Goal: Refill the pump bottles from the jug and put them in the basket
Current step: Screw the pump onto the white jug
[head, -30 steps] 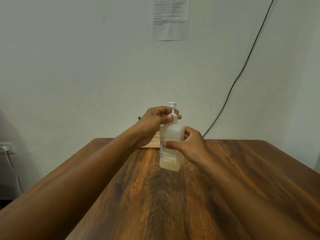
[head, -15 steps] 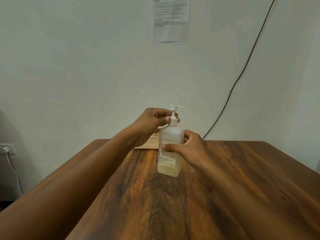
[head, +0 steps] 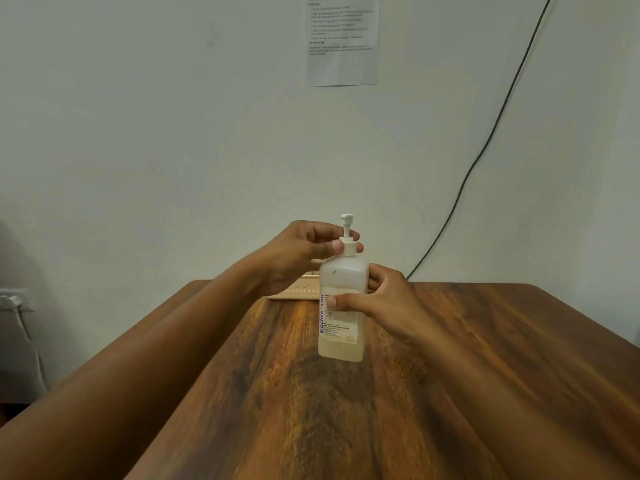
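Observation:
A translucent pump bottle (head: 341,327) with a white label and pale liquid in its lower part stands upright near the middle of the wooden table (head: 485,375). My right hand (head: 384,306) grips the bottle's body from the right, thumb across the label. My left hand (head: 301,254) pinches the white pump collar (head: 347,245) at the neck between thumb and fingers. The pump head points up. Behind the hands lies a cream plastic basket (head: 294,293), mostly hidden by my left hand and the bottle. No jug is in view.
The table's far edge meets a pale wall. A printed sheet (head: 342,39) hangs on the wall and a dark cable (head: 485,150) runs down it to the table's back. A white plug and cord (head: 14,303) sit at far left.
The pump head has turned round between frames while my left hand keeps pinching the collar. The bottle has shifted slightly; my right hand keeps its grip.

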